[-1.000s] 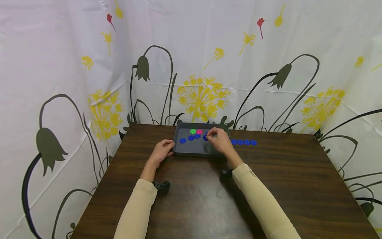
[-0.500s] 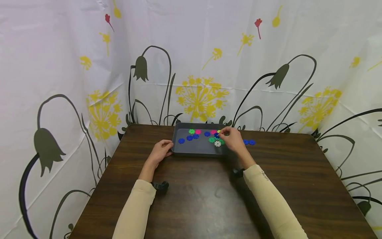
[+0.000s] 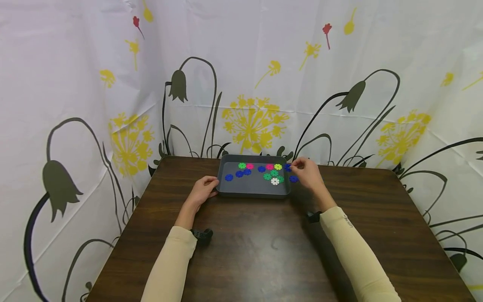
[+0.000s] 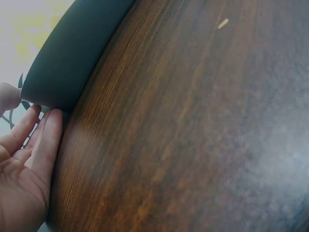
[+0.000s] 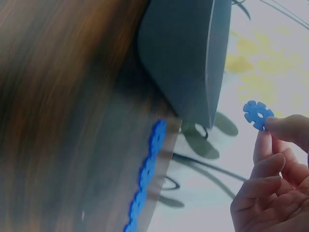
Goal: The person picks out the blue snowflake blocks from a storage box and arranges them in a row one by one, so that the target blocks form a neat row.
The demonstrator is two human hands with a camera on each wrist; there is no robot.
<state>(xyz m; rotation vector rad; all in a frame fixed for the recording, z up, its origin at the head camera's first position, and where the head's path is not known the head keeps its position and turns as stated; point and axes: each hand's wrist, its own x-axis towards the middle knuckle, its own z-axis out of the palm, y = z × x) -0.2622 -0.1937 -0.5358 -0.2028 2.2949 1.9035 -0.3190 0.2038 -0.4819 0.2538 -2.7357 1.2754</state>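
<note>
My right hand (image 3: pixel 307 172) pinches a blue flower-shaped disc (image 5: pixel 258 115) between thumb and fingertips, raised just past the tray's right rim. At the left end of the dark grey tray (image 3: pixel 245 188), my left hand (image 3: pixel 203 189) holds the corner; in the left wrist view the thumb is at the rim and the fingers (image 4: pixel 48 140) are against the wall's lower edge. On the table right of the tray lies a row of blue discs (image 5: pixel 147 171), mostly hidden by my right hand in the head view. Inside the tray lie several loose discs, among them a white disc (image 3: pixel 275 181) and a yellow disc (image 3: pixel 278 167).
Blue discs (image 3: pixel 229 178), green discs (image 3: pixel 267 177) and pink discs (image 3: pixel 250 166) are spread over the tray floor. The brown wooden table (image 3: pixel 249 247) extends towards me. Behind its far edge hangs a white patterned curtain (image 3: pixel 241 63).
My right hand has moved right, from over the tray to beyond its right rim, carrying the blue disc. More discs in the tray are uncovered. My left hand stays at the corner.
</note>
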